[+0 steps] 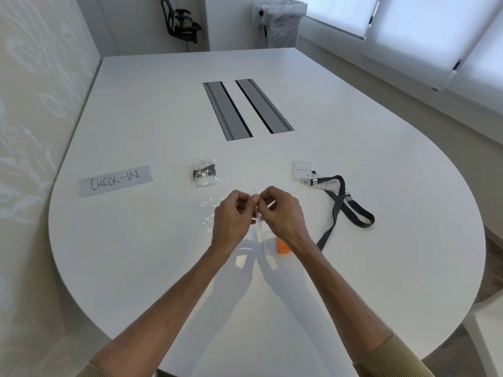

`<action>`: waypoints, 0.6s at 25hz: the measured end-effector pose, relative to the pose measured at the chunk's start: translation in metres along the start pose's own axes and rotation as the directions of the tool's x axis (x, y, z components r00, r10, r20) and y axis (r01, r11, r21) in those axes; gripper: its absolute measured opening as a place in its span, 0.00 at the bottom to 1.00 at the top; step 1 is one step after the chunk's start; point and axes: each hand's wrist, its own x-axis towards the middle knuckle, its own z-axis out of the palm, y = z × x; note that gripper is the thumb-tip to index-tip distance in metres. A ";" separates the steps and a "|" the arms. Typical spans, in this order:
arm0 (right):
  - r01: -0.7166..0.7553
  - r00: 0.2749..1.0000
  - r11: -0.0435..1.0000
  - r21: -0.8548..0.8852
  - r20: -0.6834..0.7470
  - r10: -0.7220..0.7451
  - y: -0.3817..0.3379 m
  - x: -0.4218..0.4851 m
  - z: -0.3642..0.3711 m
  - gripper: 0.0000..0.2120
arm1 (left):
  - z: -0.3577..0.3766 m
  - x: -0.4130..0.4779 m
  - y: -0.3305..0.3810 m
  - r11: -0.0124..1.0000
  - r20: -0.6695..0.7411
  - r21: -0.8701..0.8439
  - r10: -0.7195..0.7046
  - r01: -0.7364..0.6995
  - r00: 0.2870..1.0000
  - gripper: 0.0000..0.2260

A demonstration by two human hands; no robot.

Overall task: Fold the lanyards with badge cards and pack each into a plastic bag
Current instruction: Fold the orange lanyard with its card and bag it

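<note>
My left hand [234, 210] and my right hand [280, 210] meet above the table, each pinching the top edge of a clear plastic bag [258, 227] that hangs between them. An orange item [283, 244] shows below my right wrist, partly hidden. Another clear bag [211, 210] lies flat just left of my left hand. A packed bag [204, 172] with a folded lanyard sits farther back. To the right a dark grey lanyard [343, 202] lies loose, clipped to a white badge card [302, 170].
A paper label reading CHECK-IN [115, 180] lies at the left of the white table [163, 268]. Two grey cable slots [245, 107] run down the table's middle. A black chair [182, 20] and a bin with a clear liner [280, 20] stand at the far wall.
</note>
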 end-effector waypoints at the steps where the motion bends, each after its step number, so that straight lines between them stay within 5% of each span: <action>1: 0.000 1.000 1.000 0.008 0.004 0.000 0.000 0.000 0.000 0.08 | 0.000 0.000 -0.001 1.000 0.001 -0.012 -0.004 0.004 1.000 0.10; 15: -0.010 1.000 0.998 0.055 -0.008 0.011 -0.006 0.003 -0.001 0.06 | -0.005 0.010 -0.001 0.979 0.068 -0.195 -0.045 0.058 0.997 0.08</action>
